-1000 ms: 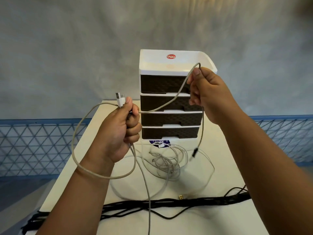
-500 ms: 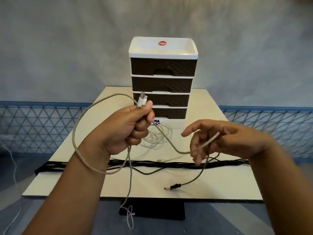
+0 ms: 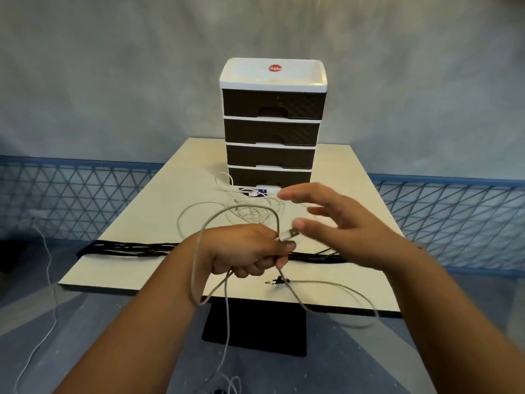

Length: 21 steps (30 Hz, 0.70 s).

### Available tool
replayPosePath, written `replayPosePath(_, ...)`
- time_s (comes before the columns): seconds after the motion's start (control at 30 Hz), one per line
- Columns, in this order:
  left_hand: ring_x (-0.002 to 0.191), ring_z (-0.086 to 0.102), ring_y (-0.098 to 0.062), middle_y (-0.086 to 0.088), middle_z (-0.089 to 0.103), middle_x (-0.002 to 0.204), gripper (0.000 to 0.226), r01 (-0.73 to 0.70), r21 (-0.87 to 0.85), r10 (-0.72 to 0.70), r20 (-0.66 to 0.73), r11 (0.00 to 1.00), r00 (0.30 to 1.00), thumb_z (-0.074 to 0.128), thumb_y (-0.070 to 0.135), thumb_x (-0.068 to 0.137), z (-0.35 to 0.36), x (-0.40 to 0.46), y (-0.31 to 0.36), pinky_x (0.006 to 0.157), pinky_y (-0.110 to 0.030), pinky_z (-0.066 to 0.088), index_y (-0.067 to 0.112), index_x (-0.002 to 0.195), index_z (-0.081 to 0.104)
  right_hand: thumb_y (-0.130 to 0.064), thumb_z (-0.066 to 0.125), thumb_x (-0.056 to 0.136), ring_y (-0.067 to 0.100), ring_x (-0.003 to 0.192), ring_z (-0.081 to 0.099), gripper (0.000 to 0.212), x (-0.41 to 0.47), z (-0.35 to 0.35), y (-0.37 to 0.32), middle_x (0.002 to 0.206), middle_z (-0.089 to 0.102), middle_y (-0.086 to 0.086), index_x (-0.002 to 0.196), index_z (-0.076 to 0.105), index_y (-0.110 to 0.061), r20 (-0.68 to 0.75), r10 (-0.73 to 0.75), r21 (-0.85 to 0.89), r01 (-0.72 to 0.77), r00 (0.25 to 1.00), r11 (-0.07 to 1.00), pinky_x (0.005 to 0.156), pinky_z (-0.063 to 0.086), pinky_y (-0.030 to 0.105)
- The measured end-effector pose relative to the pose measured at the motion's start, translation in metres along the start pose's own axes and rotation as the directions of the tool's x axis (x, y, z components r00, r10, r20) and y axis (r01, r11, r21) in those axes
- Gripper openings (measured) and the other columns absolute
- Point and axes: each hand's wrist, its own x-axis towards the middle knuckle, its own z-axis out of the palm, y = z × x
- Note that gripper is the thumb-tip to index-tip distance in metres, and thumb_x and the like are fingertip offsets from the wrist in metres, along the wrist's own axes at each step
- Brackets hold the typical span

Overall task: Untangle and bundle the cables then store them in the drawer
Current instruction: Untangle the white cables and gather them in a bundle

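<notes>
My left hand grips a grey braided USB cable near its white plug, which sticks out to the right of the fist. The cable loops around my left wrist and hangs below the table edge, and its dark far end lies on the table front. My right hand hovers just right of the plug with fingers spread, holding nothing. A white drawer unit with several dark drawers, all closed, stands at the back of the table. Thin white cables lie tangled in front of it.
A long black cable bundle stretches across the table from left to right, behind my hands. Another white cord hangs off to the left toward the floor. A blue mesh fence runs behind the table. The black table base stands below.
My right hand has let go of the grey cable and opened its fingers beside the plug. The cable's dark end now lies on the table front. My left hand has dropped lower.
</notes>
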Motion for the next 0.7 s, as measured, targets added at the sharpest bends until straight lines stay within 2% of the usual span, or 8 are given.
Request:
replayPosePath(0.1,0.047,0.023,-0.010,0.007,0.030,0.055,0.027,0.065,0.119,-0.065,-0.001,0.991,0.998,0.046,0.040,0.081,0.012,0.007,0.002,0.048,-0.026,0.013,0.013,0.077,0.053,-0.037,0.056,0.096,-0.009,0.124,0.044,0.036,0.006,0.022,-0.010,0.133,0.055,-0.023,0.132,0.056,-0.035,0.091,-0.024,-0.193,0.041,0.996,0.980,0.098,0.036,0.006)
replayPosePath(0.2,0.049,0.022,-0.011,0.007,0.031,0.055,0.031,0.074,0.107,-0.074,-0.007,0.992,0.997,0.049,0.042,0.085,0.018,0.013,-0.003,0.051,-0.030,0.011,0.013,0.078,0.058,-0.033,0.052,0.099,-0.002,0.106,0.056,0.022,0.012,0.027,-0.010,0.112,0.066,-0.017,0.115,0.067,-0.031,0.062,-0.035,-0.240,0.049,0.997,0.970,0.086,0.045,0.012)
replayPosePath(0.27,0.051,0.020,-0.011,0.006,0.030,0.058,0.030,0.036,0.037,-0.034,-0.039,0.999,0.999,0.054,0.039,0.095,0.015,0.012,-0.009,0.051,-0.031,0.011,0.011,0.092,0.065,-0.030,0.049,0.100,-0.002,0.089,0.059,0.020,0.013,0.021,-0.010,0.095,0.066,-0.015,0.098,0.069,-0.028,-0.043,-0.042,-0.189,0.033,0.998,0.981,0.075,0.047,0.014)
replayPosePath(0.33,0.050,0.020,-0.009,0.006,0.031,0.061,0.026,-0.060,-0.118,0.049,-0.092,0.991,0.995,0.060,0.028,0.096,0.010,0.010,-0.017,0.047,-0.026,0.012,0.011,0.115,0.060,-0.027,0.048,0.100,-0.003,0.075,0.056,0.021,0.011,0.010,-0.008,0.084,0.063,-0.013,0.089,0.065,-0.026,-0.246,-0.040,-0.096,0.017,0.968,0.995,0.067,0.046,0.015)
replayPosePath(0.43,0.050,0.021,-0.008,0.005,0.029,0.064,0.030,-0.208,-0.351,0.122,-0.251,0.913,0.960,0.057,0.026,0.097,-0.002,0.005,-0.026,0.042,-0.020,0.016,0.014,0.124,0.054,-0.029,0.046,0.102,0.003,0.065,0.050,0.025,0.004,-0.007,0.001,0.073,0.056,-0.007,0.088,0.065,-0.022,-0.446,0.120,0.031,-0.118,0.887,0.992,0.058,0.048,0.017)
replayPosePath(0.5,0.051,0.018,-0.008,0.005,0.025,0.062,0.028,-0.284,-0.443,0.121,-0.362,0.850,0.924,0.049,0.032,0.100,-0.010,0.002,-0.027,0.044,-0.021,0.013,0.010,0.114,0.056,-0.028,0.044,0.102,0.010,0.062,0.051,0.026,0.000,-0.010,0.015,0.070,0.053,0.001,0.091,0.066,-0.017,-0.366,0.292,0.095,-0.277,0.884,0.956,0.059,0.046,0.019)
replayPosePath(0.6,0.050,0.014,-0.008,0.005,0.023,0.059,0.026,-0.388,-0.512,0.121,-0.478,0.766,0.870,0.042,0.036,0.102,-0.019,0.000,-0.023,0.041,-0.019,0.012,0.015,0.093,0.054,-0.021,0.044,0.103,0.018,0.058,0.055,0.026,-0.007,0.003,0.042,0.070,0.053,0.011,0.096,0.066,-0.008,-0.100,0.496,0.192,-0.473,0.862,0.860,0.069,0.051,0.040)
replayPosePath(0.7,0.049,0.015,-0.008,0.004,0.024,0.058,0.029,-0.429,-0.522,0.113,-0.531,0.737,0.840,0.041,0.037,0.103,-0.024,-0.004,-0.015,0.041,-0.019,0.014,0.018,0.086,0.053,-0.017,0.047,0.101,0.024,0.070,0.066,0.023,-0.015,0.026,0.065,0.083,0.065,0.015,0.102,0.067,-0.003,0.190,0.615,0.095,-0.638,0.765,0.764,0.078,0.057,0.041)
